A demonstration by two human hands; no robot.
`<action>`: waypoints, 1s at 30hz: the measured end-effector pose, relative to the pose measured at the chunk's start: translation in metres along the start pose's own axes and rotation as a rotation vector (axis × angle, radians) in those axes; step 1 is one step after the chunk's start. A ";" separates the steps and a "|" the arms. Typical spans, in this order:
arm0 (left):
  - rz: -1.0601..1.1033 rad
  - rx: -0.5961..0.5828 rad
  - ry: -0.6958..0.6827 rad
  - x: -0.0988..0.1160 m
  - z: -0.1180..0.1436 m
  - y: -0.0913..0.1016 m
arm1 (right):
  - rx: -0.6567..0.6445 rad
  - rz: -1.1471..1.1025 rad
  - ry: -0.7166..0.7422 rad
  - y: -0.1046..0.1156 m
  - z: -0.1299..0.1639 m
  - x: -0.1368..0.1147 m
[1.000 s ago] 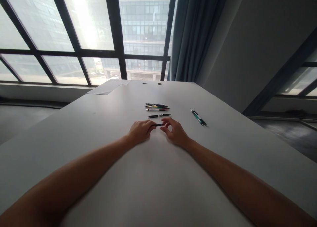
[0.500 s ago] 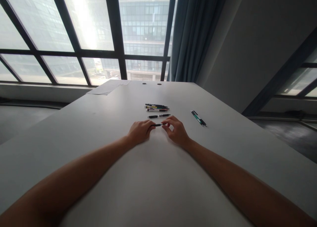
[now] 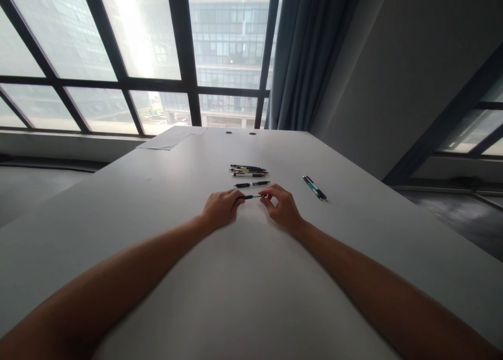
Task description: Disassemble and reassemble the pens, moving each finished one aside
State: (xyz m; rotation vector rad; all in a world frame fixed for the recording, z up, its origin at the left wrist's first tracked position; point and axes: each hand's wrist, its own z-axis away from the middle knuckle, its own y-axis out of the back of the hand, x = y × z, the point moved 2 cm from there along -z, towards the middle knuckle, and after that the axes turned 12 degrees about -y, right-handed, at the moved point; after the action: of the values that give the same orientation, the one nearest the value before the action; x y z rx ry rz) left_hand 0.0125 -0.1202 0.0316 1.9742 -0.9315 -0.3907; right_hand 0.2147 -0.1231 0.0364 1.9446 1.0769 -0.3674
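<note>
My left hand (image 3: 220,208) and my right hand (image 3: 282,207) rest on the white table (image 3: 165,192) and hold a thin black pen (image 3: 250,196) between them, one end in each hand's fingertips. Just beyond it lie two short black pen pieces (image 3: 252,184) end to end. Further back is a small row of several pens (image 3: 248,170), black, yellow and red among them. Two green-and-black pens (image 3: 315,187) lie to the right of my right hand.
Sheets of paper (image 3: 171,138) lie at the table's far left corner, and two round cable holes (image 3: 240,133) sit near the far edge. Large windows are behind the table, a blue curtain (image 3: 310,56) hangs at the right, and a grey wall runs alongside.
My hands have drawn slightly apart, so more of the black pen shows between the fingertips. The other pens have not moved.
</note>
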 end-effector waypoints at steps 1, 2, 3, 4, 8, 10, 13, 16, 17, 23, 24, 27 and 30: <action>0.000 0.000 0.001 0.000 0.000 0.000 | 0.001 -0.010 0.003 0.000 0.000 0.000; -0.001 0.000 0.001 0.001 0.000 0.001 | -0.002 -0.018 0.005 0.000 0.000 0.000; -0.002 0.001 0.000 0.001 -0.001 0.002 | -0.007 -0.025 0.003 0.000 0.000 0.001; -0.003 0.001 -0.004 0.002 -0.001 0.002 | -0.016 -0.030 -0.003 -0.001 0.000 0.001; -0.017 -0.019 -0.008 0.003 -0.002 0.005 | -0.085 -0.048 -0.047 -0.004 0.002 0.001; -0.039 -0.039 0.010 0.003 -0.002 0.005 | -0.117 -0.061 -0.051 -0.005 0.003 -0.003; -0.068 -0.053 0.040 0.002 -0.003 0.005 | -0.145 -0.081 -0.016 -0.007 0.005 -0.011; -0.081 -0.060 0.042 0.002 -0.003 0.005 | -0.168 -0.111 0.011 -0.007 0.007 -0.017; -0.082 -0.064 0.038 0.002 -0.003 0.005 | -0.173 -0.122 0.012 -0.007 0.007 -0.017; -0.071 -0.073 0.008 0.004 -0.003 0.006 | -0.142 -0.096 0.006 -0.007 0.006 -0.011; -0.071 -0.069 0.009 0.004 -0.003 0.006 | -0.114 -0.078 -0.010 -0.006 0.005 -0.009; -0.064 -0.060 0.012 0.003 -0.003 0.005 | -0.047 -0.041 -0.085 -0.006 0.004 -0.002; -0.054 -0.063 0.002 0.002 -0.003 0.004 | -0.061 -0.032 -0.101 -0.006 0.003 -0.001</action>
State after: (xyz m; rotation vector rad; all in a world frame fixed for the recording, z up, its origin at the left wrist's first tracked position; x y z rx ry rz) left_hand 0.0141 -0.1216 0.0368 1.9452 -0.8558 -0.4439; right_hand 0.2097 -0.1250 0.0318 1.8373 1.0428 -0.4408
